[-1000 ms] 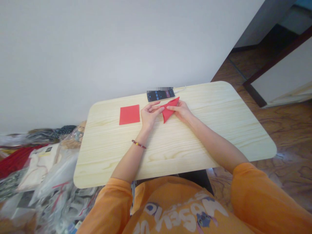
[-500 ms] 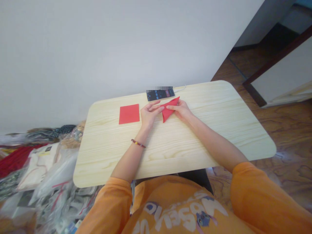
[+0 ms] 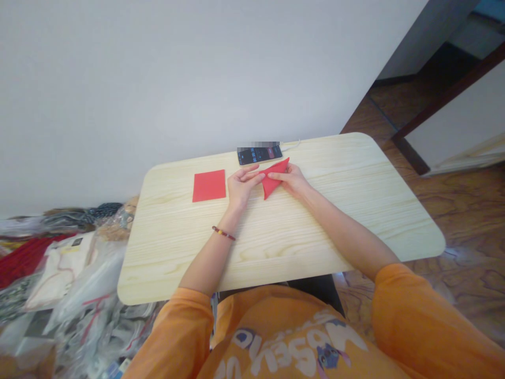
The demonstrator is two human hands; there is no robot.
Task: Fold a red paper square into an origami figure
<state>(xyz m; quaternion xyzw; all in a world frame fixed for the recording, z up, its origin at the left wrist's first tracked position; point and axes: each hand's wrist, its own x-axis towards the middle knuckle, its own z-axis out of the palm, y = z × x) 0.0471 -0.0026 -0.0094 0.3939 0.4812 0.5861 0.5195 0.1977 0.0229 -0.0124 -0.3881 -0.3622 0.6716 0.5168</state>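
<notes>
A folded piece of red paper is held between my two hands above the table. My left hand pinches its left corner between thumb and fingers. On the paper's right side, my right hand grips it, thumb lying across the front and fingers partly hidden behind. The paper has pointed ends, one up at the right and one down at the lower left. To the left of my left hand, a flat red square of paper lies on the table.
Behind my hands a phone showing a timer lies on the pale wooden table, with a white cable at its right. A wall runs along the back edge. Plastic bags and clothes are piled at the left.
My right thumb has shifted slightly left on the folded red paper. Both hands keep their hold, and the square of paper has not moved.
</notes>
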